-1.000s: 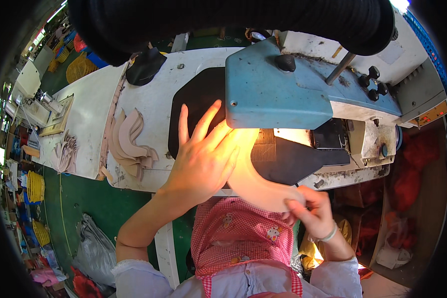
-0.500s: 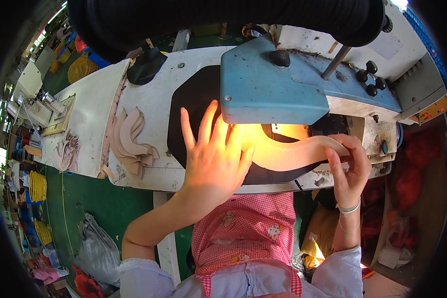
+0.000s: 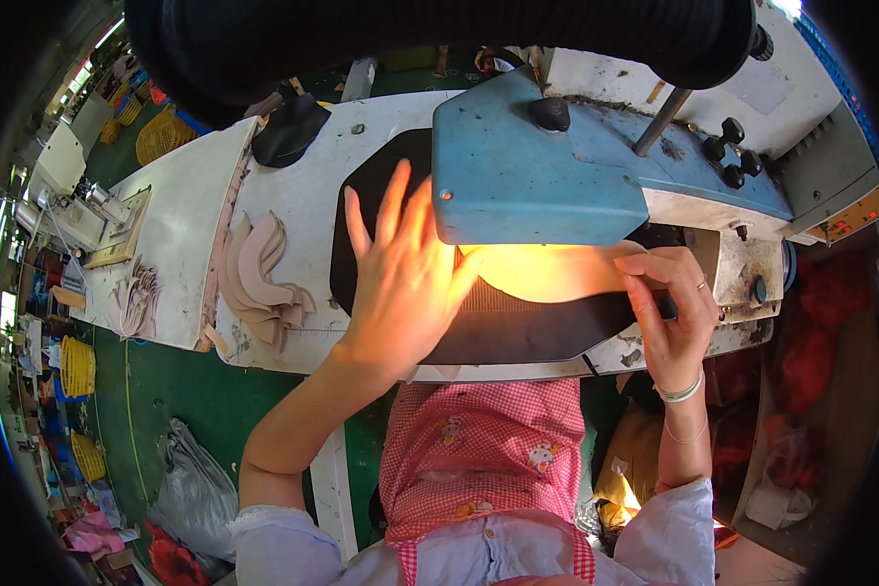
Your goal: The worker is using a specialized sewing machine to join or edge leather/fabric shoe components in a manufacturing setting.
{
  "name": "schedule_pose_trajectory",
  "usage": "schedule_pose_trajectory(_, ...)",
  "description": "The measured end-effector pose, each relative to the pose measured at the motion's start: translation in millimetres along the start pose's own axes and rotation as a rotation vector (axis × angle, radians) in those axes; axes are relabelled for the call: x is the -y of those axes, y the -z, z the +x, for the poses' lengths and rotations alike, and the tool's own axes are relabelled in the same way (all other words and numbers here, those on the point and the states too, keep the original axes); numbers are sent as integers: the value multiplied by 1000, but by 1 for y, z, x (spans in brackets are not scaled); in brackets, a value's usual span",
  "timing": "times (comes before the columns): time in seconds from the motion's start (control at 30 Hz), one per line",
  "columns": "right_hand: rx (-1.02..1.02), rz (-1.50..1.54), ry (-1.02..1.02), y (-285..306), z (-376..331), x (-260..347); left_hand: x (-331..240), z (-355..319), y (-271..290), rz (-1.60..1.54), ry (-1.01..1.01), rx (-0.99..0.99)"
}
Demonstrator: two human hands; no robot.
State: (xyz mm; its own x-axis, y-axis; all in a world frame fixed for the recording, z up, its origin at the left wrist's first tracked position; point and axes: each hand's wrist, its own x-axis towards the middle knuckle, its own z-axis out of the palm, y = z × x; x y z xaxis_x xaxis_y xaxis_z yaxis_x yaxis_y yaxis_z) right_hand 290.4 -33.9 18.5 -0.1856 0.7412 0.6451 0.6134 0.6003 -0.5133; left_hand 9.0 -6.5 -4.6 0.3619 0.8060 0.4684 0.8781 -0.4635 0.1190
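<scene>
A curved beige leather-like piece point(image 3: 547, 276) lies under the lit head of a blue machine point(image 3: 527, 176), partly hidden by it. With fingers spread, my left hand point(image 3: 400, 264) rests over the black plate point(image 3: 518, 337) at the machine's left side, its thumb touching the piece's left end. My right hand point(image 3: 669, 303) pinches the right end of the piece between thumb and fingers. To the left on the white table point(image 3: 332, 347) lies a stack of similar curved beige pieces point(image 3: 259, 278).
Another bundle of beige pieces point(image 3: 135, 298) lies on the side table point(image 3: 181, 234) at left. A black pad point(image 3: 290, 132) sits at the back. A dark hose point(image 3: 439, 39) crosses above. Yellow baskets point(image 3: 76, 367) and a grey plastic bag point(image 3: 193, 483) stand on the green floor.
The piece has moved away from me, further under the machine head, uncovering a ribbed strip on the black plate. Both hands have shifted slightly with it, the left one a little farther and leftward.
</scene>
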Motion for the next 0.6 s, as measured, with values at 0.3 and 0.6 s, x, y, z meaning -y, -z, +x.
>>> schedule_pose_trajectory(0.3,202,-1,-30,1,-4,0,4,3,11,-91,-55,-14)
schedule_pose_trajectory(0.6,120,51,125,-19,3,0,15,6,6,-85,-93,-111)
